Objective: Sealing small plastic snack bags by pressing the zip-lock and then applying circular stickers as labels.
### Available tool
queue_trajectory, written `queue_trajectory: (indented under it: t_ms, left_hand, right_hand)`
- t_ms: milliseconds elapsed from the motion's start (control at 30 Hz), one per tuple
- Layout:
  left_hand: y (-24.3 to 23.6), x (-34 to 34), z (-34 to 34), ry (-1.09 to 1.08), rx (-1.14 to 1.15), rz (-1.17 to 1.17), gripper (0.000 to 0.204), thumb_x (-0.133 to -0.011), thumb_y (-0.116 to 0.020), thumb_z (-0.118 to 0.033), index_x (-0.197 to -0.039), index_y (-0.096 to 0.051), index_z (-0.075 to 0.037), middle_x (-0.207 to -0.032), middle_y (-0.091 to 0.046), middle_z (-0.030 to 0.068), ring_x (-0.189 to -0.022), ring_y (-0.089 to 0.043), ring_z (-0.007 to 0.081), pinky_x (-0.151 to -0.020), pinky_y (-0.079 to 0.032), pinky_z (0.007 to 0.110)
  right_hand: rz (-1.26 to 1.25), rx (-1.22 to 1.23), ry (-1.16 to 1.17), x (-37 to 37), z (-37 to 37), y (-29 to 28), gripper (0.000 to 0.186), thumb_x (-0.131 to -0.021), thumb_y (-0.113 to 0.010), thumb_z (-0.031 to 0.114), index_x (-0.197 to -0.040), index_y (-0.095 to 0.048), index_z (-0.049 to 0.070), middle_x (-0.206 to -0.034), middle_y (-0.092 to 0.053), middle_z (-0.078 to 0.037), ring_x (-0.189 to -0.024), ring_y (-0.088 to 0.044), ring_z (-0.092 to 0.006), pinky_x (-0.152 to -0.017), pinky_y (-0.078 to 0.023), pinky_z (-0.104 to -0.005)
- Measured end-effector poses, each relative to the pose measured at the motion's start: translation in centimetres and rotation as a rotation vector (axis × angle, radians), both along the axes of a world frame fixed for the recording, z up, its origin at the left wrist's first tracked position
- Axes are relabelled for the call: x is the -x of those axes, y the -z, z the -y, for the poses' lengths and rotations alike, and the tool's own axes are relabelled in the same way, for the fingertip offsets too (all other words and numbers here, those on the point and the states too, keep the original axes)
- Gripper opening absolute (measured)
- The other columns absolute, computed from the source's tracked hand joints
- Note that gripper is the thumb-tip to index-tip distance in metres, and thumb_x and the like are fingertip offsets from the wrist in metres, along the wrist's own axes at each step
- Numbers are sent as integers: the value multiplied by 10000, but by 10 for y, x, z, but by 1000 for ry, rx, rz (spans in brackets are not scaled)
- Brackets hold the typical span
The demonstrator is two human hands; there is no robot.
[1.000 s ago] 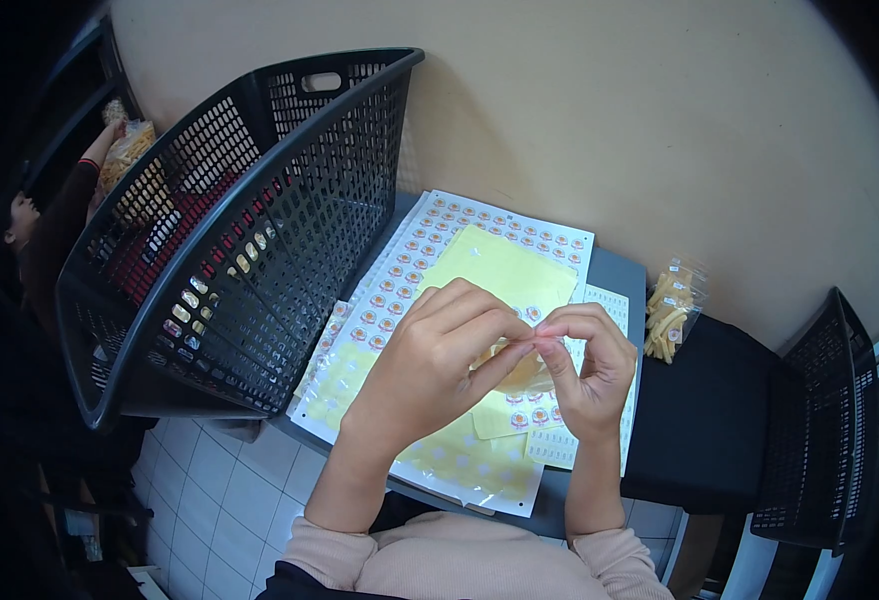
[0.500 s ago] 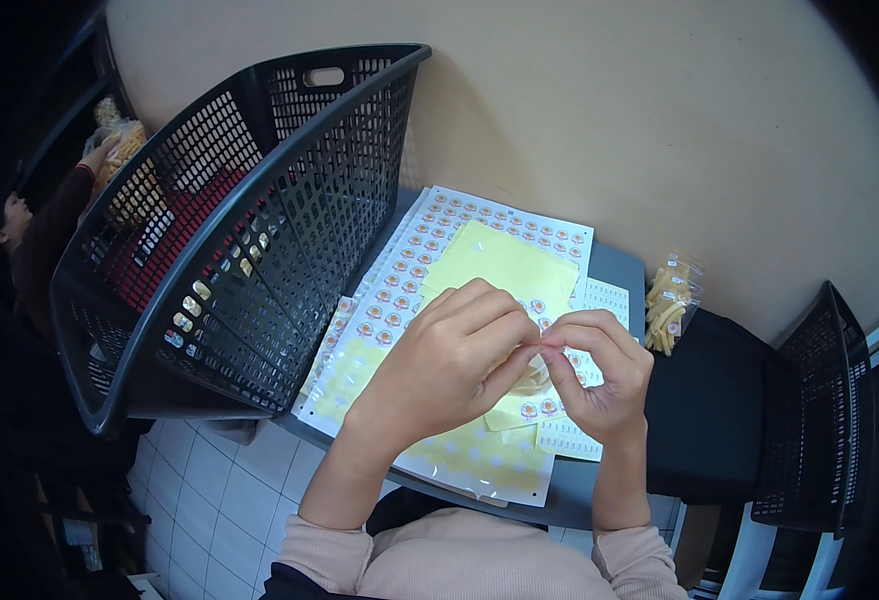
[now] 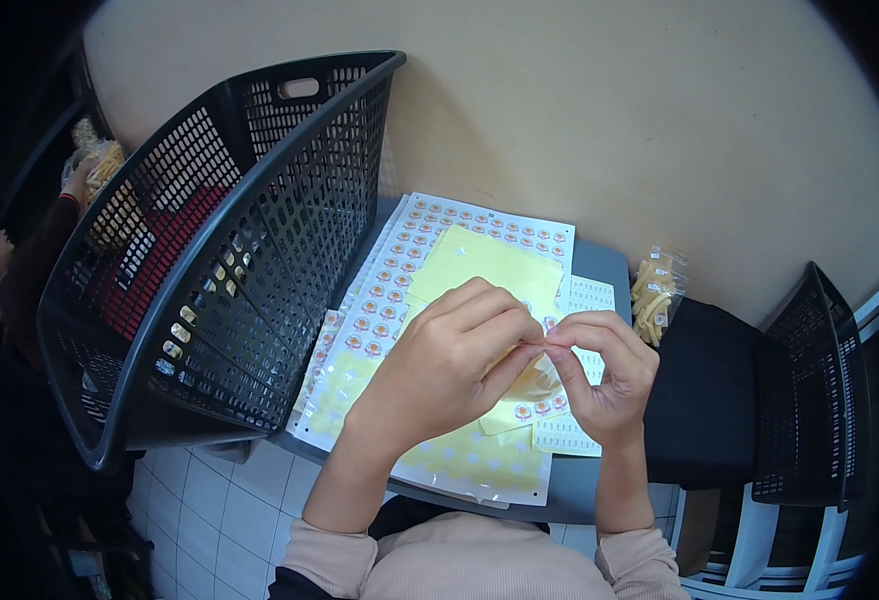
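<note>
My left hand (image 3: 460,352) and my right hand (image 3: 608,372) meet fingertip to fingertip above the sticker sheets. Both pinch the top edge of a small clear plastic bag (image 3: 538,380), which hangs below the fingers; its contents are mostly hidden by my left hand. Underneath lie white sheets printed with rows of small round stickers (image 3: 380,290), and on them pale yellow backing paper (image 3: 485,262). A sheet of small white labels (image 3: 592,293) sticks out at the right.
A large black plastic basket (image 3: 260,230) stands at the left. Several clear packs of yellow stick snacks (image 3: 657,295) lie beyond the table's right end, near a black-covered surface (image 3: 705,400). Another black basket (image 3: 815,390) is at far right. At far left, a person's hand (image 3: 78,183) touches a snack bag.
The view has shifted a little, so the basket, sheets and packs sit further left. My hands keep their pinch on the bag. The person at far left has moved partly out of view.
</note>
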State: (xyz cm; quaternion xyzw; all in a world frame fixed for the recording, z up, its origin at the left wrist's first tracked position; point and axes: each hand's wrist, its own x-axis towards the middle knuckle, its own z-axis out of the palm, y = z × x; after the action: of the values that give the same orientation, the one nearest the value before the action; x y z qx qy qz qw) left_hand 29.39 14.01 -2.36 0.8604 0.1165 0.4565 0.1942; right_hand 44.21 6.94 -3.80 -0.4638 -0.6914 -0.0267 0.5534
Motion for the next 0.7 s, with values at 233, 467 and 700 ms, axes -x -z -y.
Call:
queue_trajectory:
  t_ms: [233,467,700]
  left_hand:
    - [0,-4,-3,0,-44,-3,122,-635,-654,-13,-720,-569,-33,-697,-556,60,-681,-537,208,-596,-423,298]
    - [0,-4,-4,-60,-129,-100,153,-634,-659,-38,-766,-582,-46,-732,-563,49,-719,-544,209,-621,-418,323]
    - [7,14,-10,-168,130,189,199,-648,-638,0,-839,-586,-18,-838,-596,101,-812,-559,194,-733,-423,276]
  right_hand:
    - [38,-77,69,2,-4,3,117,-656,-660,-9,-750,-597,23,-726,-587,-79,-649,-585,-183,-563,-472,-250]
    - [49,-114,118,0,-7,13,107,-677,-643,-8,-752,-570,13,-724,-577,-93,-642,-575,-189,-549,-458,-256]
    - [-243,-104,61,-18,-2,15,67,-726,-601,-18,-749,-538,-13,-725,-555,-96,-648,-539,-146,-585,-439,-236]
